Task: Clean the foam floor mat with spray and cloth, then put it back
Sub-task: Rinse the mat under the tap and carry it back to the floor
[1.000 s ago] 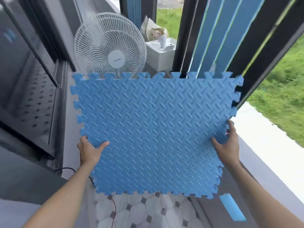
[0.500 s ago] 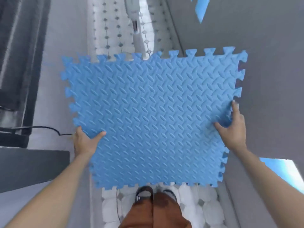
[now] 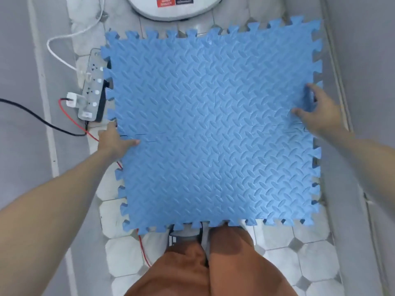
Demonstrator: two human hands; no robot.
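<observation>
Head | foam mat (image 3: 213, 124) flat over tiles | left hand (image 3: 116, 139), right hand (image 3: 320, 114) gripping edges

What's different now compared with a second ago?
The mat came down from upright in front of the fan to nearly flat over the tiled floor, beside a power strip. The view tilted down with it. Unchanged: the left hand and right hand grip its opposite edges.

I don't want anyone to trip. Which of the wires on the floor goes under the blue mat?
The red wire. It runs past the left hand, slips under the mat and shows again near the shoe. The white wire and black wire stay clear.
</observation>
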